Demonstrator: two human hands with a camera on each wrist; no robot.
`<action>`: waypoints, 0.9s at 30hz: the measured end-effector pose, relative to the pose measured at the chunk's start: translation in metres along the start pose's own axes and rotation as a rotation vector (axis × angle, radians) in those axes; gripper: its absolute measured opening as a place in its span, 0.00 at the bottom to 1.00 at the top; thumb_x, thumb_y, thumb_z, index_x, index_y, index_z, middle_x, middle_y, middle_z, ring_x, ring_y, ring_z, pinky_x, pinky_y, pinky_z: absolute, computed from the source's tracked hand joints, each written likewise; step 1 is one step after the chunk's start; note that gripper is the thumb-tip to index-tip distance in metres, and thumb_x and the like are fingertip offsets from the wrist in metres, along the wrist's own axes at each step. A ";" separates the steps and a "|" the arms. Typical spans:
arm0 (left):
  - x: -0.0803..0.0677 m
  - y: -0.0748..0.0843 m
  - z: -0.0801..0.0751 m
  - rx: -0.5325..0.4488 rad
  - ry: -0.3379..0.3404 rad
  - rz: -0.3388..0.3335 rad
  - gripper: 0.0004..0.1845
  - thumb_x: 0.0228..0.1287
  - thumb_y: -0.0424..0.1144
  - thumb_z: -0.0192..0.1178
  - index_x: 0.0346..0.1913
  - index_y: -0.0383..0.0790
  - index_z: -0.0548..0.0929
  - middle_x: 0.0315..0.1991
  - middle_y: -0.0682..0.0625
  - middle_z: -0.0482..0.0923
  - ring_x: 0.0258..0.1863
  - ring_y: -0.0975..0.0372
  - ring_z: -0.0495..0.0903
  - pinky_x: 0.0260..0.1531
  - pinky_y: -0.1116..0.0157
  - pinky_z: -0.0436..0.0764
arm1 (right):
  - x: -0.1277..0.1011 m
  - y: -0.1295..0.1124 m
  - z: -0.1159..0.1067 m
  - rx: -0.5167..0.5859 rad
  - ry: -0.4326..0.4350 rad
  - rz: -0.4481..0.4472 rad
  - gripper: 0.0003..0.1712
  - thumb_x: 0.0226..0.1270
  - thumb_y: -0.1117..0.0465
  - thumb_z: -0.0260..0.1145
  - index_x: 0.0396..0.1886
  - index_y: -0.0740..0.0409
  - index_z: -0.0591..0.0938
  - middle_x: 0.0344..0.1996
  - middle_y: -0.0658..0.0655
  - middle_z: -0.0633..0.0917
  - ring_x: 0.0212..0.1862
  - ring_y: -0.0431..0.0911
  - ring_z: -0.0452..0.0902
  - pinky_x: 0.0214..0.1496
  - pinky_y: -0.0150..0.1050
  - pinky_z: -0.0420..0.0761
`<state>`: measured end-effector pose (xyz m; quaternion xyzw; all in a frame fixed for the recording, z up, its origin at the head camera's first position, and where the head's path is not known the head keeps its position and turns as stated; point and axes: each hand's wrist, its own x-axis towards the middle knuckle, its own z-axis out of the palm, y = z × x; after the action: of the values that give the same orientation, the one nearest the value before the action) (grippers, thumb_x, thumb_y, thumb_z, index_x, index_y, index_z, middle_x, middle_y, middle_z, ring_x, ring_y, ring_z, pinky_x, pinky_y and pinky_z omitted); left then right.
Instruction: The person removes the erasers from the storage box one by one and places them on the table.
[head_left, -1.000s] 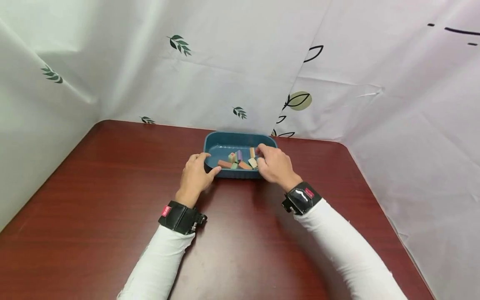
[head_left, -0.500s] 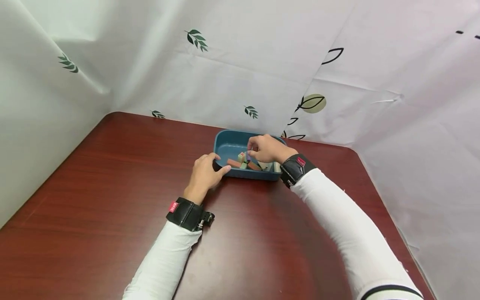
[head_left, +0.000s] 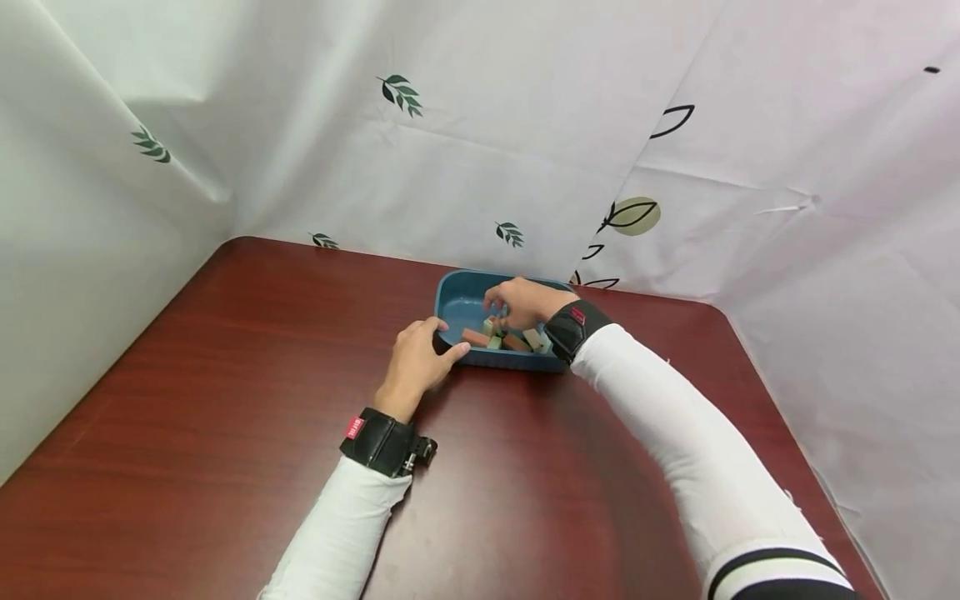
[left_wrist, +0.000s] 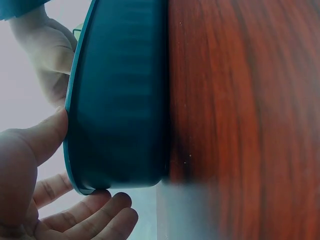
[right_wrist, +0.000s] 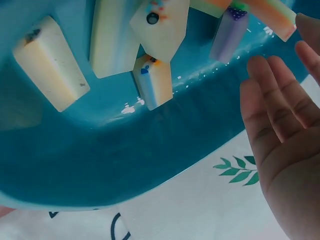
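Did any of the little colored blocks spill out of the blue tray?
No, nothing stands out. The blocks lie jumbled inside the blue tray, none on the table. The left hand holds the tray's edge; the right hand reaches in.

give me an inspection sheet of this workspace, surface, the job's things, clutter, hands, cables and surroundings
Surface: dark red wooden table, glossy.
Job's things: blue tray near the far edge, holding small pastel blocks.
Clutter: nothing seen.
Hands: left hand grips the tray's near left corner, thumb on the rim; right hand reaches into the tray above the blocks, fingers relaxed and holding nothing in the right wrist view.
Cables: nothing seen.
Surroundings: white sheets printed with leaves hang behind and to both sides.
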<state>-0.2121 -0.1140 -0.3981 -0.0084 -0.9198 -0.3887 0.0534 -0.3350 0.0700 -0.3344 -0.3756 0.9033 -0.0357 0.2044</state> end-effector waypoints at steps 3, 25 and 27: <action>-0.001 0.001 0.001 -0.001 -0.006 -0.002 0.26 0.64 0.53 0.64 0.56 0.37 0.78 0.56 0.39 0.75 0.57 0.45 0.71 0.52 0.49 0.74 | 0.004 0.000 0.002 -0.017 -0.030 -0.010 0.18 0.67 0.63 0.65 0.57 0.56 0.80 0.52 0.60 0.79 0.43 0.46 0.80 0.47 0.42 0.80; -0.001 0.001 0.000 0.011 0.014 0.005 0.26 0.63 0.52 0.65 0.56 0.37 0.78 0.53 0.39 0.76 0.56 0.46 0.73 0.52 0.50 0.74 | 0.010 -0.010 0.006 -0.100 -0.024 -0.046 0.11 0.65 0.68 0.67 0.46 0.57 0.84 0.44 0.54 0.83 0.43 0.45 0.79 0.44 0.38 0.80; -0.001 0.000 0.001 0.015 0.017 0.004 0.26 0.63 0.52 0.65 0.56 0.37 0.79 0.53 0.39 0.76 0.55 0.46 0.73 0.52 0.50 0.74 | 0.010 -0.010 0.007 -0.104 -0.022 -0.038 0.11 0.65 0.68 0.67 0.46 0.56 0.84 0.43 0.54 0.83 0.43 0.45 0.79 0.44 0.37 0.80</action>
<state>-0.2109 -0.1133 -0.3985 -0.0068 -0.9222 -0.3818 0.0620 -0.3321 0.0559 -0.3417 -0.4033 0.8942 0.0113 0.1940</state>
